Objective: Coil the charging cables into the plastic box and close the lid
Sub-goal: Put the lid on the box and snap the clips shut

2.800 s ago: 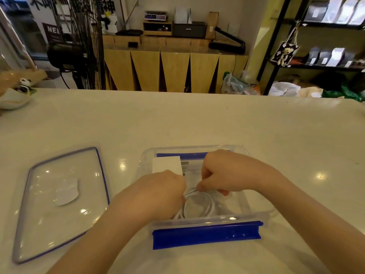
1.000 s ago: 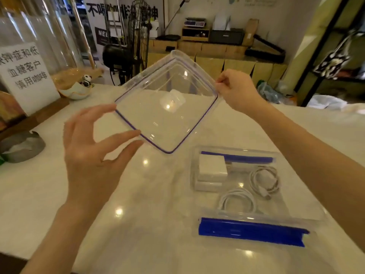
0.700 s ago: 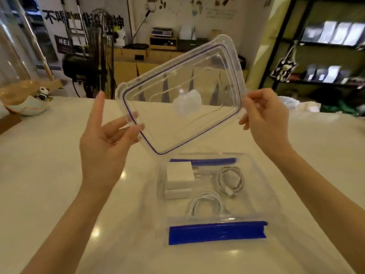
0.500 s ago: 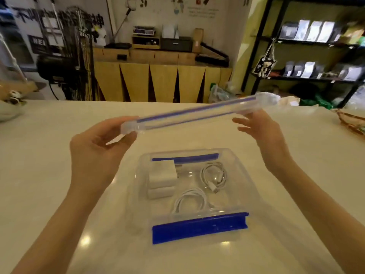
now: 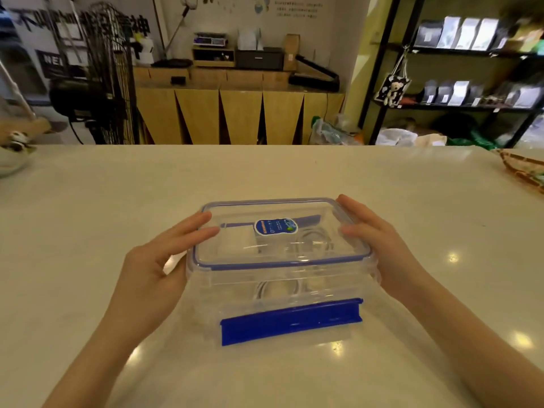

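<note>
The clear lid (image 5: 294, 210) sits on the plastic box (image 5: 323, 285) mid-worktop (image 5: 265, 172) — coiled cables (image 5: 276, 290) inside. The left hand (image 5: 164, 260) and right hand (image 5: 379, 245), fingers straight and spread, press the lid's short edges — the blue latch (image 5: 291, 320) is folded down.

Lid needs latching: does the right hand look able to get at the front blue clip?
Probably yes: the blue clip lies uncovered before the box, and the right hand, resting on the lid, has a free path.

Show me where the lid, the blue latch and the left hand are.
lid (image 5: 250, 248): head view, clear top panel.
blue latch (image 5: 291, 320): head view, middle of front flap.
left hand (image 5: 156, 266): head view, back of the hand.
</note>
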